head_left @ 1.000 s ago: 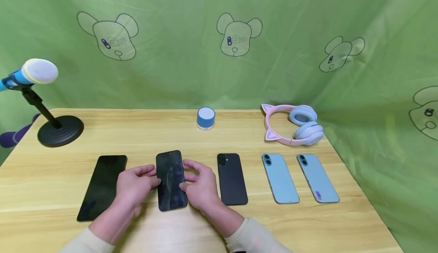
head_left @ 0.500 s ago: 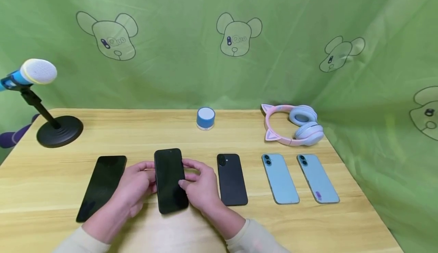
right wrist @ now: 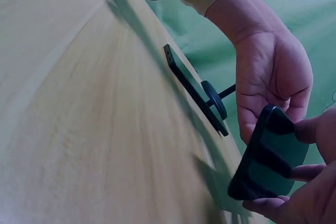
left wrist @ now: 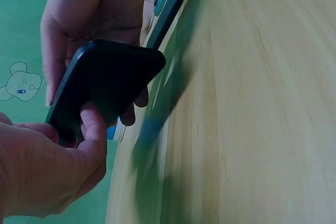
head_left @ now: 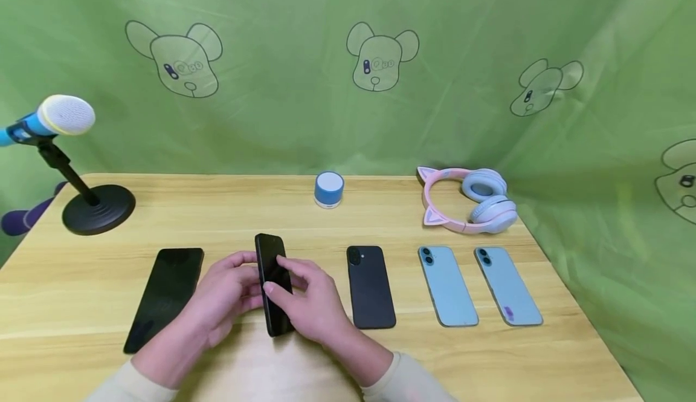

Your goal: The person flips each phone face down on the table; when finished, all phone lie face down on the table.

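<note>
A black smartphone (head_left: 269, 254) is held above the table, turned so that its screen leans toward the right and its long edge stands up. My right hand (head_left: 315, 302) grips it from the right, with thumb and forefinger on the screen side and other fingers behind. From the left, my left hand (head_left: 220, 296) holds its far side, the fingers partly hidden behind it. In the left wrist view the phone (left wrist: 110, 74) shows between both hands, the left thumb against it. The right wrist view shows right fingertips along the phone's (right wrist: 278, 161) edges.
A larger black phone (head_left: 165, 296) lies left of the left hand. On the right lie a dark phone (head_left: 372, 290) and two light-blue phones (head_left: 450, 293), backs up. A microphone stand (head_left: 98, 208), small blue speaker (head_left: 328, 190) and cat-ear headphones (head_left: 464, 226) stand farther back on the table (head_left: 244, 208).
The phone has turned on its long axis, from screen facing up to nearly edge-on. My right thumb and forefinger have moved onto its screen side; the left fingers have shifted behind it.
</note>
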`<action>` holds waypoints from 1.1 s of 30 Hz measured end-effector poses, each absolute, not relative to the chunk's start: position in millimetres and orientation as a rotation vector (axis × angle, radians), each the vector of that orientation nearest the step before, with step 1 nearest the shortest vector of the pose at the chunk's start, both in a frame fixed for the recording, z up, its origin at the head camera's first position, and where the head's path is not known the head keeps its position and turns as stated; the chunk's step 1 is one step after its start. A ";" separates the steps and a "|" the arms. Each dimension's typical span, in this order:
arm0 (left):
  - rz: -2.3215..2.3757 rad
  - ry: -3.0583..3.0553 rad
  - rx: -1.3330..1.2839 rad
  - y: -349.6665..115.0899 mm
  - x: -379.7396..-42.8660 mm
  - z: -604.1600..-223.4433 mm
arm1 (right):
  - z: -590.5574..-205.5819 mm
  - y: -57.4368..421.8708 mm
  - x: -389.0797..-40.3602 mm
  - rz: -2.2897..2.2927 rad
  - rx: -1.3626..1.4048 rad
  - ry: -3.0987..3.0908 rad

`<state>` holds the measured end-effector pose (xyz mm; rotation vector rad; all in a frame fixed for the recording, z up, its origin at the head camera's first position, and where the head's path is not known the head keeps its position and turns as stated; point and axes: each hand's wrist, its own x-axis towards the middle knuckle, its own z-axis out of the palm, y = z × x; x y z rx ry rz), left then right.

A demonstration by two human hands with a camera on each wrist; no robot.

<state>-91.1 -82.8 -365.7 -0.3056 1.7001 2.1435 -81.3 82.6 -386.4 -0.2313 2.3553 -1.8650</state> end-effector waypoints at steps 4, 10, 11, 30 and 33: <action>2.138 1.684 -0.268 -82.0 -90.5 -364.3 | -380.1 82.5 -79.8 -1.908 -0.218 2.280; 2.118 1.739 -0.268 -81.8 -90.8 -361.6 | -373.8 82.0 -79.3 -1.949 -0.231 2.256; 2.109 1.767 -0.273 -81.5 -91.3 -361.2 | -373.6 81.8 -79.2 -1.969 -0.238 2.238; 1.864 2.195 -0.339 -87.1 -94.1 -374.7 | -385.3 83.0 -83.6 -2.288 0.017 2.096; 1.917 2.151 -0.376 -84.1 -94.5 -374.9 | -385.9 84.0 -85.0 -2.268 0.124 2.174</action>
